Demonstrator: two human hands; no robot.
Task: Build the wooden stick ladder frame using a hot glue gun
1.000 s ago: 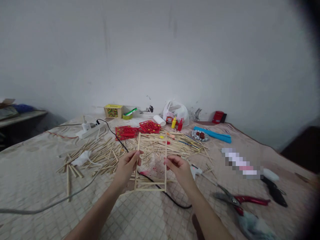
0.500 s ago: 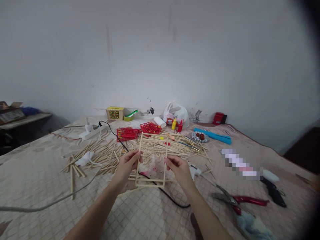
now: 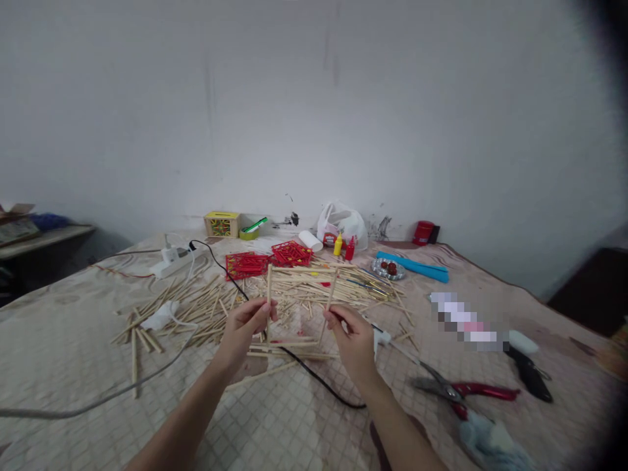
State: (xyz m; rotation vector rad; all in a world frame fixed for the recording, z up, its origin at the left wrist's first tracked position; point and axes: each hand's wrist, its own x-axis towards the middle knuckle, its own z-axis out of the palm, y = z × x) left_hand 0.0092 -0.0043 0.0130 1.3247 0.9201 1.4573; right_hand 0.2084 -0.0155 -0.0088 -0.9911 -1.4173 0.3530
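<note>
A rectangular frame of thin wooden sticks (image 3: 269, 282) is held up over the middle of the table between my two hands. My left hand (image 3: 244, 332) pinches its left upright near mid-height. On the other side, my right hand (image 3: 354, 335) grips the right upright between thumb and fingers. Several loose sticks (image 3: 314, 355) lie on the tablecloth just below the frame. Behind it spreads a pile of similar sticks (image 3: 201, 314). A white tool, partly hidden (image 3: 381, 336), lies beside my right hand.
Red-handled cutters (image 3: 485, 390) and a knife with a black handle (image 3: 532, 374) lie at right. A black cable (image 3: 328, 386) runs under the frame. Further back are red trays (image 3: 246, 265), a yellow bottle (image 3: 338, 244), a plastic bag (image 3: 349, 226) and a power strip (image 3: 171, 263).
The frame has tilted and turned in my hands; its lower bar now appears higher, and its uprights look further apart at the top. Both hands keep their hold. The view has shifted slightly.
</note>
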